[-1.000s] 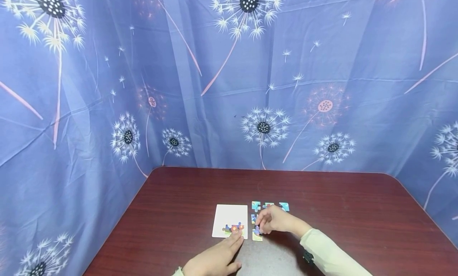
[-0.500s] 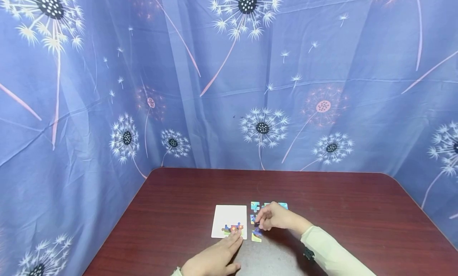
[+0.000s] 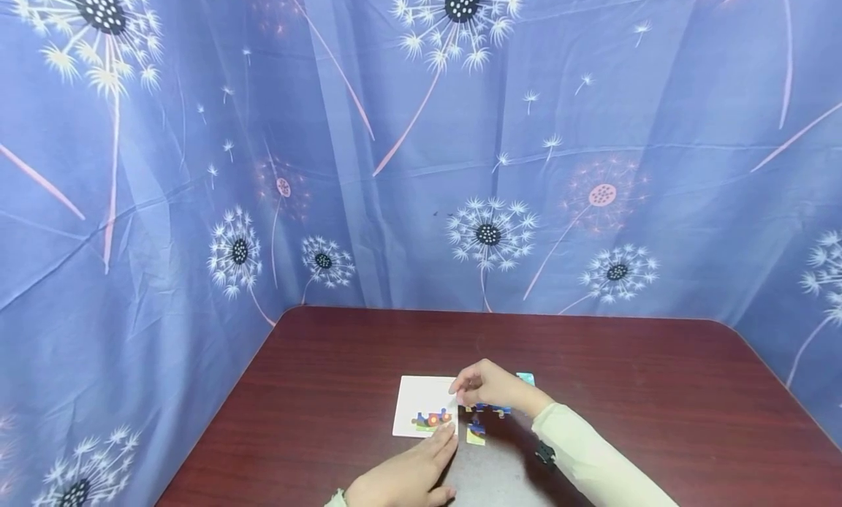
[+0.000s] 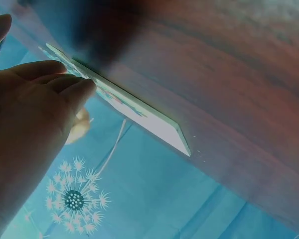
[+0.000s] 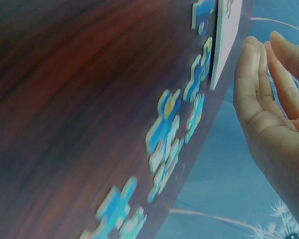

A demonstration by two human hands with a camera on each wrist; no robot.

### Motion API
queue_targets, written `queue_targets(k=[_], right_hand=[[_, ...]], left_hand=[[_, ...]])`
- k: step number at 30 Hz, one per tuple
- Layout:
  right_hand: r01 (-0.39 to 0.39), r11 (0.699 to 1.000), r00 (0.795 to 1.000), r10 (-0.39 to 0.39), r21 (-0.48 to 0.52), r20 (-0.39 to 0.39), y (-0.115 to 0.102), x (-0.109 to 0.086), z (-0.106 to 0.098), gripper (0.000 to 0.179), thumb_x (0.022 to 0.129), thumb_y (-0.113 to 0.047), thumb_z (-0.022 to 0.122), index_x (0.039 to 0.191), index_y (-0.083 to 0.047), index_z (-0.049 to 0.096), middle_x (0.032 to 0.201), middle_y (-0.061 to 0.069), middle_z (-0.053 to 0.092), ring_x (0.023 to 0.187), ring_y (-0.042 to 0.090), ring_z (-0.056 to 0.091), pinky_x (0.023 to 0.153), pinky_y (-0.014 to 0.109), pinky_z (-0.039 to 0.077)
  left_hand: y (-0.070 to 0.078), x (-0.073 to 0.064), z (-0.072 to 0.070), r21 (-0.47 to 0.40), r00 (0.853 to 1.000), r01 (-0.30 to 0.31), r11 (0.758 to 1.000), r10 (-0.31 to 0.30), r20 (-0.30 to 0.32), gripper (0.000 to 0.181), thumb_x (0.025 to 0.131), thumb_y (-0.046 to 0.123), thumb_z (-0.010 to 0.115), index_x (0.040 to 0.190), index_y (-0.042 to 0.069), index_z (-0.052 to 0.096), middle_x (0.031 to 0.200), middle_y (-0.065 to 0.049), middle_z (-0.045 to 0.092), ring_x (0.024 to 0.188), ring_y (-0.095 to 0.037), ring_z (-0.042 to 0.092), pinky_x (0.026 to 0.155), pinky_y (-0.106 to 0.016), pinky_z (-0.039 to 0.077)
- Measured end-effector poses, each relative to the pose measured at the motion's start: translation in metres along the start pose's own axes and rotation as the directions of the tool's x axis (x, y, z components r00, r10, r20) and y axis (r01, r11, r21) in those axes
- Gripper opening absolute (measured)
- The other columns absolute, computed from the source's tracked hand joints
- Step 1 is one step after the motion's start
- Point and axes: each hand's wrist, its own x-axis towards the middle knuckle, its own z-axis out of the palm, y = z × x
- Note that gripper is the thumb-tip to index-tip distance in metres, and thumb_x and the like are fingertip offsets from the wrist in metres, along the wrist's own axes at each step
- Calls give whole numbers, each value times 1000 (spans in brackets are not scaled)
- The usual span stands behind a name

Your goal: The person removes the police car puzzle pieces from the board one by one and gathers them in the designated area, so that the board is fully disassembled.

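My left hand (image 3: 404, 472) lies at the front edge of a white puzzle board (image 3: 413, 394), its straight fingers touching the near right corner. Joined colourful puzzle pieces (image 3: 433, 418) sit along the board's lower part; the fingertips hide some of them. Over the board's right edge hovers my right hand (image 3: 490, 386), fingers bent slightly and fingertips close together. In the right wrist view, the right hand (image 5: 274, 94) is raised off the table and no piece shows between its fingertips. A loose puzzle piece (image 3: 476, 434) lies right of the board.
Further loose puzzle pieces lie under and beyond the right hand, including a light blue piece (image 3: 525, 378); the right wrist view shows several, such as a blue and yellow piece (image 5: 162, 122). A dark red wooden table (image 3: 316, 390) bears everything. A blue dandelion curtain (image 3: 401, 237) hangs behind.
My right hand has moved left and away from me, from the loose pieces to the board's right edge. The left hand stays at the board's near corner.
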Motion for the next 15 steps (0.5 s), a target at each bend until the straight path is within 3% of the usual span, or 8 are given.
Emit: queue_targets(k=[7, 15], right_hand=[[25, 999, 999, -23, -40, 48, -1, 21, 13, 17, 84, 2, 68, 100, 5, 71, 86, 12, 70, 75, 7, 64, 66, 21, 54], [-12, 1000, 996, 12, 0, 90, -3, 36, 28, 18, 82, 3, 69, 100, 5, 72, 84, 11, 71, 74, 8, 63, 68, 19, 52]], left_hand=[[1, 2, 1, 26, 1000, -12, 1000, 12, -4, 65, 97, 39, 52, 142, -6, 39, 150, -20, 35, 140, -26, 32, 111, -33, 34], [1, 4, 2, 51, 999, -35, 998, 36, -25, 64, 96, 38, 53, 141, -7, 41, 149, -21, 37, 140, -27, 32, 110, -33, 34]])
